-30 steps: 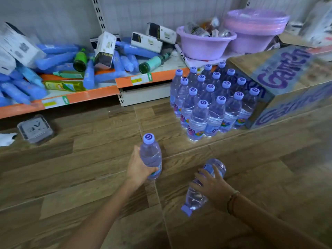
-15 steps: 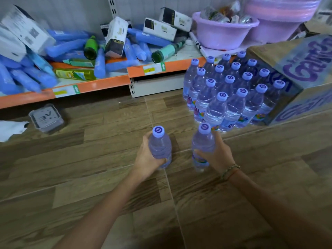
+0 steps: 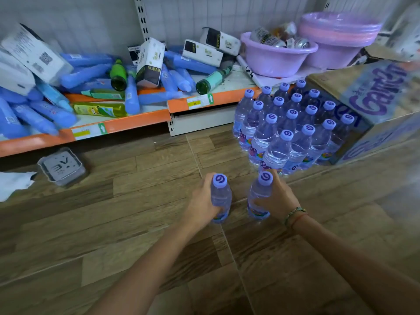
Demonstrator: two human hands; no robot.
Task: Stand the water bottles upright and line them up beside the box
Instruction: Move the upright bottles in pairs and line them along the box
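both hands, left hand (image 3: 202, 202) and right hand (image 3: 276, 198), each grasp an upright clear ribbed plastic bottle.

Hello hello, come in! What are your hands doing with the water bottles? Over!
Left hand grips one upright bottle; right hand grips another. Both short of the block of bottles beside the box. Path clear.
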